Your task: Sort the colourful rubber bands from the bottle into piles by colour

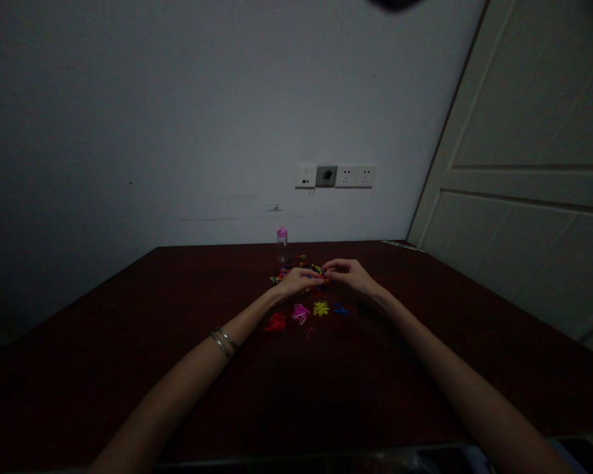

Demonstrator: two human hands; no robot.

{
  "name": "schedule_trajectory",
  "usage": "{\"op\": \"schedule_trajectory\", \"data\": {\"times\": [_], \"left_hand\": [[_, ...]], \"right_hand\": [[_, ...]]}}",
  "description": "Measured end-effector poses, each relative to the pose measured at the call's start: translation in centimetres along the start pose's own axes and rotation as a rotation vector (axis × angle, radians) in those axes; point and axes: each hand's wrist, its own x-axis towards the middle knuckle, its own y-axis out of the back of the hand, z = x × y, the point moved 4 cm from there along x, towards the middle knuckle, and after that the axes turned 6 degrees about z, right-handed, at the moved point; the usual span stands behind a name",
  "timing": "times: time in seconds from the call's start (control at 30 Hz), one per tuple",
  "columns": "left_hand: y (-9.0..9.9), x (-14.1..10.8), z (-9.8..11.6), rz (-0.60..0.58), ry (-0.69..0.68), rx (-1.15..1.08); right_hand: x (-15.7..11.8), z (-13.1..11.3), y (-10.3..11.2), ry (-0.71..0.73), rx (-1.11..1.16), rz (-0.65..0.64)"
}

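A mixed pile of small coloured rubber bands [281, 274] lies on the dark red-brown table. My left hand [296, 283] reaches over the pile's near side, fingers stretched toward the right and partly covering it. At the pile's right edge is my right hand [350, 274], its thumb and fingertips slightly apart among the bands; no held band can be made out. Nearer to me lie sorted heaps: red bands [277, 322], pink bands [300, 313], yellow bands [321, 308] and blue bands [340, 308]. A single pink band [311, 333] lies in front of them.
Behind the pile stands a clear bottle with a pink cap [282, 242]. A few loose bands [301, 257] lie beside it. The table [202, 283] meets a wall with a row of sockets [346, 176]. A pale panelled door [518, 178] rises at the right.
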Motion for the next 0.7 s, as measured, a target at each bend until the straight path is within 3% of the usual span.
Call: {"op": "schedule_trajectory", "data": {"times": [0.43,0.7], "left_hand": [[-0.1,0.0,-0.3,-0.044,-0.016,-0.093],[-0.1,0.2,-0.4,-0.009,-0.005,-0.089]], "right_hand": [[0.2,1.2,-0.7,-0.001,0.060,-0.044],[-0.1,0.6,-0.7,-0.006,0.025,-0.020]]}}
